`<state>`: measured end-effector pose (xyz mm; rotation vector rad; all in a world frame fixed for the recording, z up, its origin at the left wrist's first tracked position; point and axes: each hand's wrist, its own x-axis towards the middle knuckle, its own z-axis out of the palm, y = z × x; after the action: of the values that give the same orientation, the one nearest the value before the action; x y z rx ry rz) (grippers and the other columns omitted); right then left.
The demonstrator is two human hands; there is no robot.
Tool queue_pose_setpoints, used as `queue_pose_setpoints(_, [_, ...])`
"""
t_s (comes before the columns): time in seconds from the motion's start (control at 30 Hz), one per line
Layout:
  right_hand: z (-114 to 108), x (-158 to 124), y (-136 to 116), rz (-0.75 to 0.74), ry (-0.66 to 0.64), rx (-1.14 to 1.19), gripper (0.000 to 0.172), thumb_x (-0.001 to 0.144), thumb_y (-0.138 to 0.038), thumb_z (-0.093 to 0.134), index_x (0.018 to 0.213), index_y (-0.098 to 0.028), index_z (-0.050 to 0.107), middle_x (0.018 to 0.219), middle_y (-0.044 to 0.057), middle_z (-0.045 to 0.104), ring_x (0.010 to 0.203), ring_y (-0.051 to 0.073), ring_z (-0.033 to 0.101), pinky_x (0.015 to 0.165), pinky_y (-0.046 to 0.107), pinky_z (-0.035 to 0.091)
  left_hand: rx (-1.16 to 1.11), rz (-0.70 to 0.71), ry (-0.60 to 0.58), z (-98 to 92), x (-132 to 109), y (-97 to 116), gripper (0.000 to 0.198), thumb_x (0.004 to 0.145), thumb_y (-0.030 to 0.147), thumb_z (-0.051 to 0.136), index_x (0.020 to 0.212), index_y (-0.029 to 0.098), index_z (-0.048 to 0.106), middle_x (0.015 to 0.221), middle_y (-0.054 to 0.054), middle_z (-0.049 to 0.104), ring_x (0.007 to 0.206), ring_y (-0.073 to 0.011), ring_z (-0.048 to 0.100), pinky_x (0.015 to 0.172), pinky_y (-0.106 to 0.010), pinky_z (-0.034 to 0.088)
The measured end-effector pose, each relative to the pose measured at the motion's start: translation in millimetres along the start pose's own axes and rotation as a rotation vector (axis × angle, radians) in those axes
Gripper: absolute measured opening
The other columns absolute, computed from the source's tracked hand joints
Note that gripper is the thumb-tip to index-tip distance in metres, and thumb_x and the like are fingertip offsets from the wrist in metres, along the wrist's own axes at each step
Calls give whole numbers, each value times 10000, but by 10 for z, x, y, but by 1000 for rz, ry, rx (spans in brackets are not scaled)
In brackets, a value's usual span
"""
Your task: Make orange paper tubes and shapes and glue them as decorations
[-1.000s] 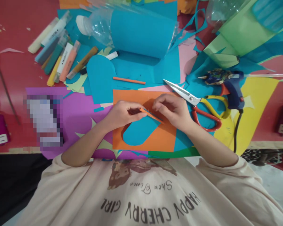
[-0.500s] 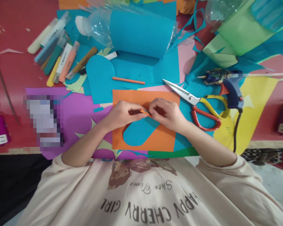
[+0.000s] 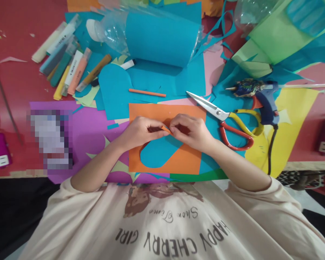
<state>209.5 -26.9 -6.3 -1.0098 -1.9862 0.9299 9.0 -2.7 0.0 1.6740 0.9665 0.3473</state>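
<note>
Between my two hands is a small orange paper strip point(image 3: 165, 129), its ends partly covered by fingers. My left hand point(image 3: 141, 133) pinches its left side between thumb and fingers. From the other side, my right hand point(image 3: 190, 130) closes on its right end. Just below them a rounded blue paper cutout point(image 3: 159, 151) lies on an orange paper sheet point(image 3: 191, 159), its upper part hidden by the hands. A thin orange paper stick point(image 3: 147, 93) rests on blue paper beyond the sheet.
Scissors point(image 3: 219, 115) lie partly open right of my right hand, beside a blue glue gun point(image 3: 269, 104). A plastic bottle wrapped in blue paper point(image 3: 162, 39) lies at the back. Several markers point(image 3: 62, 57) are at the back left, with a blurred-out phone-like object point(image 3: 52, 139) nearer.
Both hands hold nearly the same place. My right hand's fingertips have shifted very slightly left along the orange strip, and the blue cutout has slid slightly left.
</note>
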Motion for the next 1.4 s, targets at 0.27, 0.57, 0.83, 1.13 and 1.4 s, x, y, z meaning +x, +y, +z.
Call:
queue_pose_setpoints(0.27, [-53,-1,18,193,140,13,174,923,-250,496,763,-211,552,718,17,643,645,133,593,604,271,486,-40,22,40,-11,-8,14,365,825,478,630,662,154,679,514,42,483,484,-60,390,448,-183,293])
queue_pose_setpoints(0.57, [-110,26,90,305,214,312,322,807,-525,672,928,-227,649,897,33,703,836,174,672,713,319,568,-153,2,467,6,21,-48,376,771,546,664,738,172,694,576,19,526,522,-79,445,459,-206,357])
queue_pose_setpoints(0.83, [-97,19,73,302,178,260,235,806,-450,691,819,-215,686,812,30,714,754,179,669,673,348,574,-194,-8,320,-15,-24,39,455,724,567,723,971,187,762,956,-72,766,834,-189,718,653,-223,567])
queue_pose_setpoints(1.13, [-95,7,62,291,130,246,146,828,-362,688,832,-216,691,851,44,738,788,183,690,713,336,584,-178,8,215,-34,-38,20,381,768,521,710,1006,229,771,1028,-64,767,930,-217,741,735,-231,607])
queue_pose_setpoints(1.4, [-94,16,57,306,151,257,162,818,-387,703,810,-225,705,827,40,746,762,195,705,687,359,599,-110,81,221,-36,-57,-25,284,833,417,681,1066,267,748,1066,-32,755,903,-177,746,725,-191,595])
